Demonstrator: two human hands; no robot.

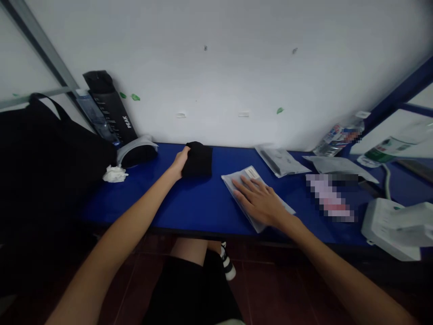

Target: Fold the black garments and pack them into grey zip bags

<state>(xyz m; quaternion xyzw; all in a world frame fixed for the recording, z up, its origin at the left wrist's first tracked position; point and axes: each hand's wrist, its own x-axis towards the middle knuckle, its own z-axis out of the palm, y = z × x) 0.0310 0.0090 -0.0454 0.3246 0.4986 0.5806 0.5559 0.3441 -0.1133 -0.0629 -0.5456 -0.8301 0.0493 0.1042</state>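
My left hand grips the left edge of a folded black cloth near the back of the blue table. Its thumb lies on top, and the other fingers are hidden by the cloth. To the right, my right hand rests flat, fingers spread, on a frosted plastic bag with a small white label at its top corner. The bag lies tilted near the front edge. Behind it, another frosted bag lies close to the wall.
At the left stand a black PEAK bottle, a clear bottle, a crumpled tissue and a large black bag. Rightward are a flat bag, two plastic bottles and a white device.
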